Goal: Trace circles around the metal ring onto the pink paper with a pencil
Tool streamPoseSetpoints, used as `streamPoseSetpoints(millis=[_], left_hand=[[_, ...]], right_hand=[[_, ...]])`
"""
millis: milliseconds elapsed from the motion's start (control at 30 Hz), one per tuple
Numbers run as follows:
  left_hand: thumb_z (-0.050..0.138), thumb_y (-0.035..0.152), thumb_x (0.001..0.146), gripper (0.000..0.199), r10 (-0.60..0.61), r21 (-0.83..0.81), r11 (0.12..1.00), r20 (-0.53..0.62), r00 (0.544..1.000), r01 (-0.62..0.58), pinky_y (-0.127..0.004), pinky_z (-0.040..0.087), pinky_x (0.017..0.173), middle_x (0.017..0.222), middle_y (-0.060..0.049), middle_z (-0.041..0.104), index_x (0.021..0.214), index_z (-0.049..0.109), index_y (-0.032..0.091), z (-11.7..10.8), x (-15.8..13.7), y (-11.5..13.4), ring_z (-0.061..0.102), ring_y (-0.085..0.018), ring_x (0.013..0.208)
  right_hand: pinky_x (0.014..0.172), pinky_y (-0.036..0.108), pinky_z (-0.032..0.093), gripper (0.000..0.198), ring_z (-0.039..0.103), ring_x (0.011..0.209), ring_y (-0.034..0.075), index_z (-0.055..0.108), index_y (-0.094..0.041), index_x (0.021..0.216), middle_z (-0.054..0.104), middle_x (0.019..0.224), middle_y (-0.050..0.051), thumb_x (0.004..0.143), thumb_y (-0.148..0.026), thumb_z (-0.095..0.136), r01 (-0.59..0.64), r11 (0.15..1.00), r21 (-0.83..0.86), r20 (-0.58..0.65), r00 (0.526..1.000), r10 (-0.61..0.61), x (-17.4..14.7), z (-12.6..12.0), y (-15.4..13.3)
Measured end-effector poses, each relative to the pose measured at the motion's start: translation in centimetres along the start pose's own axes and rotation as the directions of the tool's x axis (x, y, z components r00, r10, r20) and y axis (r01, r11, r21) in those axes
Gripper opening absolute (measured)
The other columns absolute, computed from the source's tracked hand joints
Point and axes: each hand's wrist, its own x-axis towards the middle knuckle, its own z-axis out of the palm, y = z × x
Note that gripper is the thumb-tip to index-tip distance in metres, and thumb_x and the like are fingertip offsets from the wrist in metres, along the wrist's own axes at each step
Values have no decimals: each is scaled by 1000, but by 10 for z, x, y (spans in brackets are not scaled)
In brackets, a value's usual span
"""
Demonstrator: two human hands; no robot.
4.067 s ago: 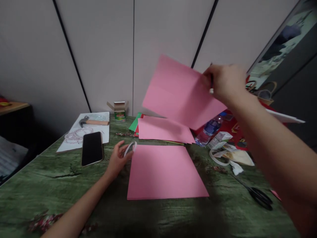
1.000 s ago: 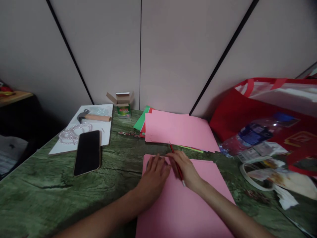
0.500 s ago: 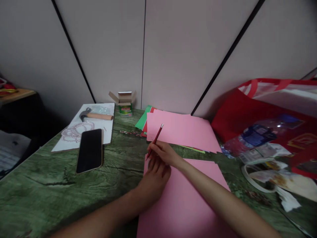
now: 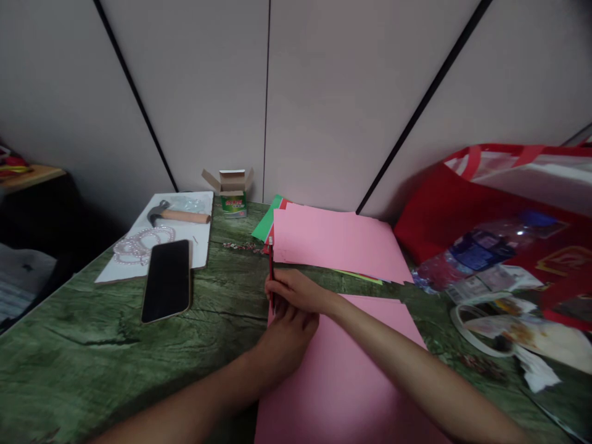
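Observation:
My right hand [image 4: 296, 290] is closed around a dark red pencil [image 4: 271, 265], which stands nearly upright with its eraser end up. The pencil's tip is at the left edge of a pink sheet [image 4: 351, 364], close to my left fingertips. My left hand [image 4: 289, 339] rests on the same sheet with bent fingers pressing down, directly below and touching my right hand. My right hand partly covers the left fingertips, so what lies under them cannot be made out. At least one more pink sheet shows beneath the top one.
Behind lies a stack of coloured paper [image 4: 337, 240], pink on top. To the left are a phone [image 4: 167, 280], a hammer [image 4: 180, 214] and beads [image 4: 143, 243] on a white board [image 4: 198, 246]. An opened small box [image 4: 234, 200], a plastic bottle [image 4: 481, 246], a red bag [image 4: 435, 203] and a white ring [image 4: 476, 345] stand around.
The pencil has swung from leaning right to nearly upright, and its tip has moved slightly down along the sheet's edge. My right hand has shifted a little left and down; my left hand stays almost still.

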Motion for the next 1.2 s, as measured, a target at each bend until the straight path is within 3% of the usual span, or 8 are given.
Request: streamPoseSetpoints(millis=[400,700,967,1200], left_hand=[[39,0,75,54,-1,-4,1000,18,1000,1,-51,38,98,125,-18,50,128,42,10,0,-1,0,45,-33,120],[44,2,75,54,21,60,998,-41,999,-19,-59,27,104,130,-20,44,128,42,8,5,-1,-3,32,-38,128],[45,3,77,48,-2,-15,1000,-68,998,1,-57,28,103,131,-22,44,125,45,9,5,-3,-3,28,-37,130],[47,7,79,47,5,56,998,-26,1000,-4,-55,28,103,130,-24,44,126,46,6,-1,-2,-4,33,-38,127]], right_hand=[[62,21,41,25,58,65,12,57,-17,71,64,70,0,92,-23,46,34,957,-289,68,998,-15,4,-1,-2],[60,22,40,23,55,64,12,59,-16,74,64,71,1,92,-23,46,-67,950,-306,-95,995,39,10,-11,8],[56,22,43,29,58,61,13,59,-16,71,65,67,2,91,-32,46,-133,968,-215,-244,967,79,5,-25,26],[49,24,47,36,58,51,13,56,-18,68,62,59,1,86,-48,47,-187,980,72,-346,916,201,-8,-25,42]])
